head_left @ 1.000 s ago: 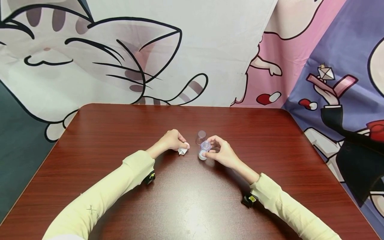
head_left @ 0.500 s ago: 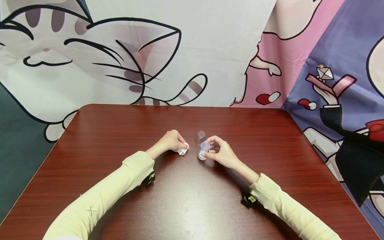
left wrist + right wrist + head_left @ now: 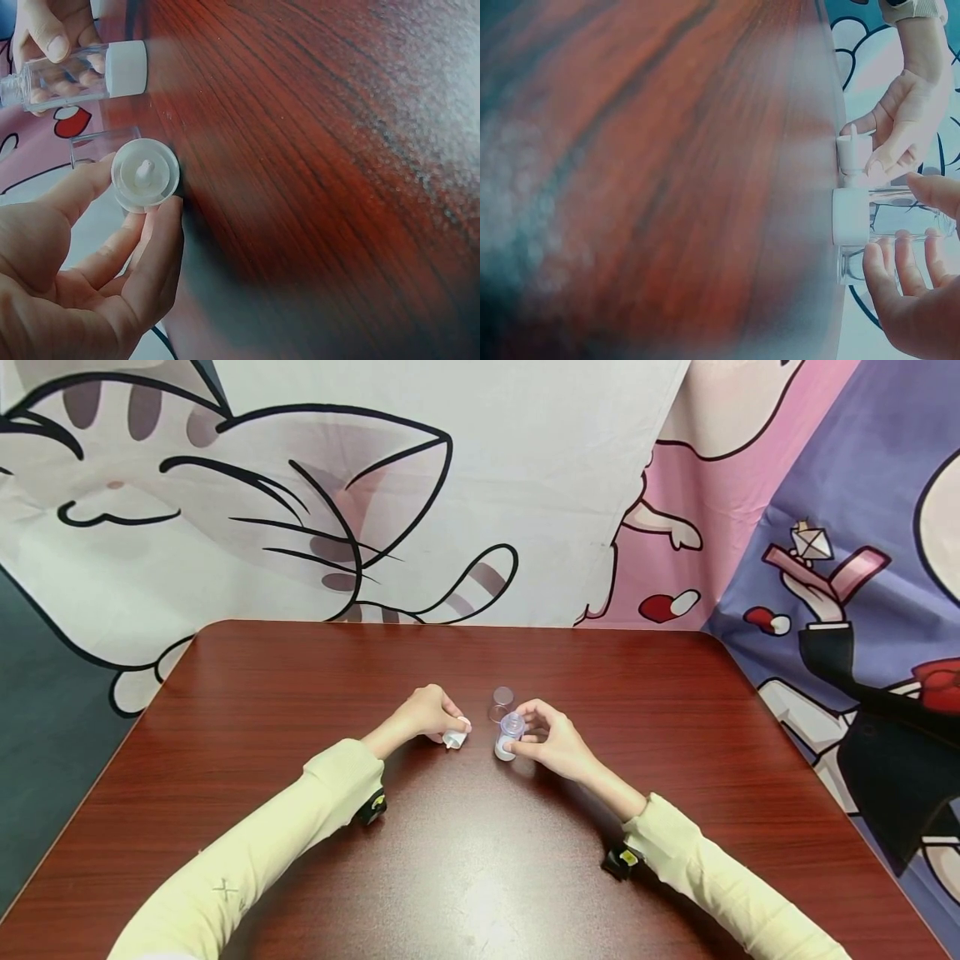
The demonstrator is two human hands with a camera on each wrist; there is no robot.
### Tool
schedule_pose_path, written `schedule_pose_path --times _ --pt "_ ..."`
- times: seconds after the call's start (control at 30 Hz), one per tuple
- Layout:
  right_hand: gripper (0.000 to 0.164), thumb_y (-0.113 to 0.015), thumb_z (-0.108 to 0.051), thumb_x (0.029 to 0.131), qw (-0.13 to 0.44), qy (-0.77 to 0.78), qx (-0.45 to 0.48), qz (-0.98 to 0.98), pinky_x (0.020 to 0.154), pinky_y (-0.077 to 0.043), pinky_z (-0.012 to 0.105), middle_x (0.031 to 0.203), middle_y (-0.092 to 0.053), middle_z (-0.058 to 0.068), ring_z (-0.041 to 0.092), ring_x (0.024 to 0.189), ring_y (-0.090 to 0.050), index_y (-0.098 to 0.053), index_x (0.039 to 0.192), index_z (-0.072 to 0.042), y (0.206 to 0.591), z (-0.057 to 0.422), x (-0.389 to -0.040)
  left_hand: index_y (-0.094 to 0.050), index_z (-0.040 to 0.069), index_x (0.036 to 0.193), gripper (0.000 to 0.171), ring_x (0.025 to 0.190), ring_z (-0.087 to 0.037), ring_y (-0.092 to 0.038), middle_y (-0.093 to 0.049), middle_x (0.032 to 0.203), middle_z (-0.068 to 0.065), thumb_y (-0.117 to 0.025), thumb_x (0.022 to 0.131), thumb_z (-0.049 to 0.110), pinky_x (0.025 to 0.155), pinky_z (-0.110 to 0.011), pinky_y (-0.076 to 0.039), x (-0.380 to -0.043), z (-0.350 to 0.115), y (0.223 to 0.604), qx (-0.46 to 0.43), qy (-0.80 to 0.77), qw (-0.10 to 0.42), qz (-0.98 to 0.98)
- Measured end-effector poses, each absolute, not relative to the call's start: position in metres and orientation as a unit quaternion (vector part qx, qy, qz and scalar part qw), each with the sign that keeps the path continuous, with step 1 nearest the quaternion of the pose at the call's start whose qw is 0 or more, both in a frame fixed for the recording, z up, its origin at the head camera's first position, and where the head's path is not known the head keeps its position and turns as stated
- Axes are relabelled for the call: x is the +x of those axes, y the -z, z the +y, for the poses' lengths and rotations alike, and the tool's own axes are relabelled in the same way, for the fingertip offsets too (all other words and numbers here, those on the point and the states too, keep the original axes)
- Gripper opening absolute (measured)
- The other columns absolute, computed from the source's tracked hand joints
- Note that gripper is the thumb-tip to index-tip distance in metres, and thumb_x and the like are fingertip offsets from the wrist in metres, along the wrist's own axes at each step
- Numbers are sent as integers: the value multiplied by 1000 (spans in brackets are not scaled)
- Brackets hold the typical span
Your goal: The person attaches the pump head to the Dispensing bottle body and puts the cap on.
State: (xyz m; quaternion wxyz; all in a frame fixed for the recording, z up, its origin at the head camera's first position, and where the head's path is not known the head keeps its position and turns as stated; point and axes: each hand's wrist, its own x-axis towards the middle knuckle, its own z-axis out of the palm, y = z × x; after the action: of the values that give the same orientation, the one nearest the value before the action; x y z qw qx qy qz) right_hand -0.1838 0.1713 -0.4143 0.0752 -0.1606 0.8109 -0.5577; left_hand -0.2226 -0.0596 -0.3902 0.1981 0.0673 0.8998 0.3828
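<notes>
My left hand (image 3: 429, 710) pinches a white pump head (image 3: 454, 739) between thumb and fingertips, low over the table. Its round underside (image 3: 145, 177), with a small nub in the middle, faces the left wrist camera. To the right, my right hand (image 3: 557, 742) holds a clear bottle with a white base (image 3: 506, 750), thumb on one side and fingers on the other. The bottle stands upright on the table, its narrow neck uncovered. A small gap separates the pump head from the bottle. Just behind the bottle stands a clear cap (image 3: 503, 697), partly hidden by it in the right wrist view.
The dark red wooden table (image 3: 360, 668) has rounded far corners. Behind it hangs a cartoon-printed cloth (image 3: 555, 485). Dark wrist cameras (image 3: 621, 862) hang below both sleeves, close to the tabletop.
</notes>
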Motion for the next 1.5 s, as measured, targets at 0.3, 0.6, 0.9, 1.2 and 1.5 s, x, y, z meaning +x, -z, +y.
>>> schedule_pose_path --times 0.3,0.6,0.9,1.2,1.5 --pt "41 -78 0 74 74 561 -161 809 87 -58 31 104 -65 18 13 89 -62 -55 108 1 414 170 -183 -75 1 95 22 58 -7 -62 -71 74 -7 -77 80 17 58 -25 -60 -222 -64 391 63 -414 197 886" --pt "41 -78 0 74 75 563 -161 807 87 -58 32 104 -65 17 13 89 -62 -55 108 1 414 170 -183 -75 1 99 23 60 -7 -64 -72 81 -9 -75 82 17 60 -26 -60 -221 -67 390 55 -444 202 871" --pt "41 -78 1 74 71 558 -159 811 87 -58 34 104 -64 18 15 90 -62 -55 107 1 413 170 -182 -73 0 102 24 60 -7 -63 -69 81 -7 -74 83 15 64 -29 -61 -217 -68 388 45 -479 204 853" --pt "41 -77 2 74 68 560 -162 810 85 -58 28 103 -63 17 14 88 -62 -54 108 1 412 170 -182 -72 0 104 28 67 -9 -64 -73 88 -12 -75 81 15 63 -28 -61 -217 -69 389 57 -494 187 847" --pt "41 -78 2 74 70 564 -167 806 85 -58 29 102 -63 15 11 88 -62 -54 107 1 414 170 -184 -72 0 104 28 68 -8 -63 -73 90 -14 -76 82 15 63 -26 -60 -218 -64 393 60 -512 165 841"
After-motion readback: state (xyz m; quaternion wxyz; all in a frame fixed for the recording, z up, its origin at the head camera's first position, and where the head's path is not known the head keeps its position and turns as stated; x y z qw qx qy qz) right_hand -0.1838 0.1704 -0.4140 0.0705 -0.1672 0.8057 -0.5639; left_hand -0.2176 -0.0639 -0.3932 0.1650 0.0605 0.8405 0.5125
